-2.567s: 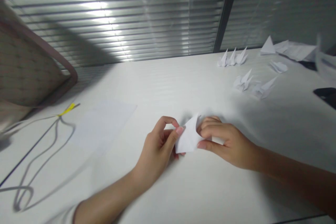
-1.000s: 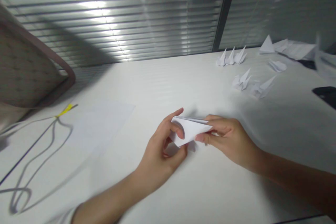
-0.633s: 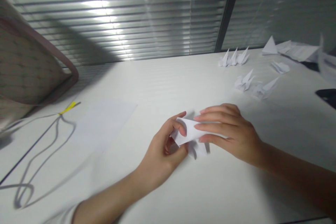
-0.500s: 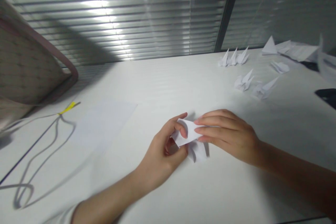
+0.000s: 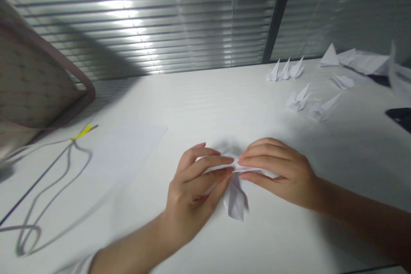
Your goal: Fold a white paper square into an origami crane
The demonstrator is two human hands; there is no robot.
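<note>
Over the white table (image 5: pixel 257 244), your left hand (image 5: pixel 192 188) and right hand (image 5: pixel 279 175) grip a folded white paper piece (image 5: pixel 236 199) narrowly between the fingertips, its loose flap hanging toward you. White paper cranes (image 5: pixel 298 100) lie well apart, to the far right.

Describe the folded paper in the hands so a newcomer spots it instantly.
On the white desk, below the blinds, find the two hands. The white paper is pinched between the left hand and right hand, one point hanging toward the person. Unlike the paper cranes at far right, it is held.
</note>
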